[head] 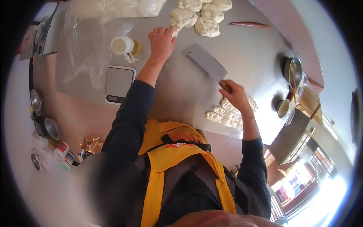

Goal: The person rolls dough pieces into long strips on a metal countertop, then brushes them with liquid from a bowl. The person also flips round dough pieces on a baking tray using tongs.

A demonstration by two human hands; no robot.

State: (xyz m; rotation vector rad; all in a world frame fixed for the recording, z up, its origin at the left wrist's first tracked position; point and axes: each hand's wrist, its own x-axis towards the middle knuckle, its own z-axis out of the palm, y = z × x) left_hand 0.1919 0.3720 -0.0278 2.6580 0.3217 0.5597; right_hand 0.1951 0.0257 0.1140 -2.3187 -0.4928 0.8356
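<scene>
My left hand (162, 42) has its fingers around the near end of a dough piece (184, 17), which narrows to a thin neck there. Several other rounded dough pieces (207, 27) lie against it at the far side of the metal worktop (175, 85). In my right hand (237, 96) is the wooden handle of a cleaver (206, 62). Its broad blade points away to the left, over the worktop and apart from the dough. Under my right wrist, several long dough strips (224, 117) lie side by side, partly hidden by the forearm.
Left of my arm are a digital scale (119, 82), a white cup with a handle (122, 45) and clear plastic sheeting (85, 54) beside a large dough mass (119, 8). A tapered rolling pin (251, 25) lies far right. Metal bowls (295, 72) stand along the right edge.
</scene>
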